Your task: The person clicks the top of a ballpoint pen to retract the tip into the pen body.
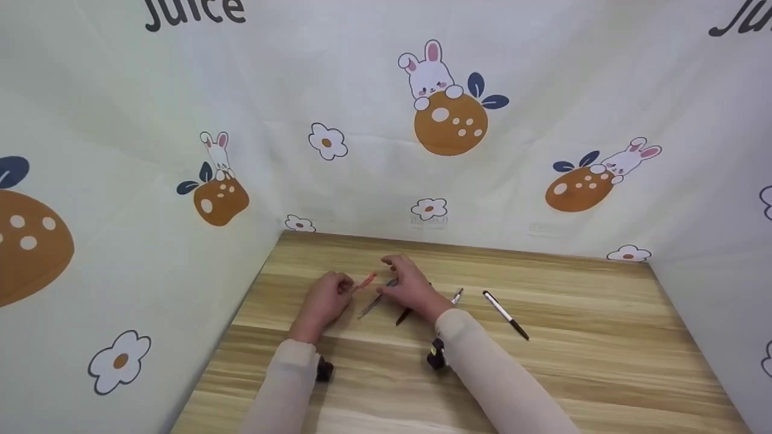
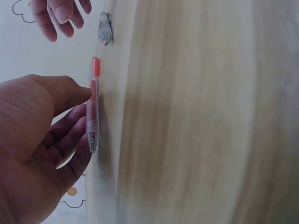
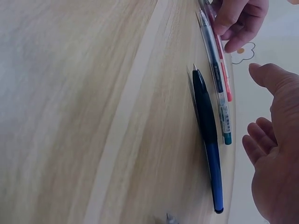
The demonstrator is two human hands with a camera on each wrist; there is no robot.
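Observation:
My left hand pinches a clear pen with red parts between thumb and fingers, low over the wooden table. To its right lies a clear pen with a dark grip and green end. Above that pen is my right hand, its thumb and fingers apart with nothing between them, as the right wrist view shows. A dark blue pen lies next to the clear one, partly hidden by the right hand in the head view.
Farther right on the wooden table lie a silver-and-white pen, partly behind the right wrist, and a white pen with black ends. Printed cloth walls with rabbits and oranges enclose the table at the back and both sides.

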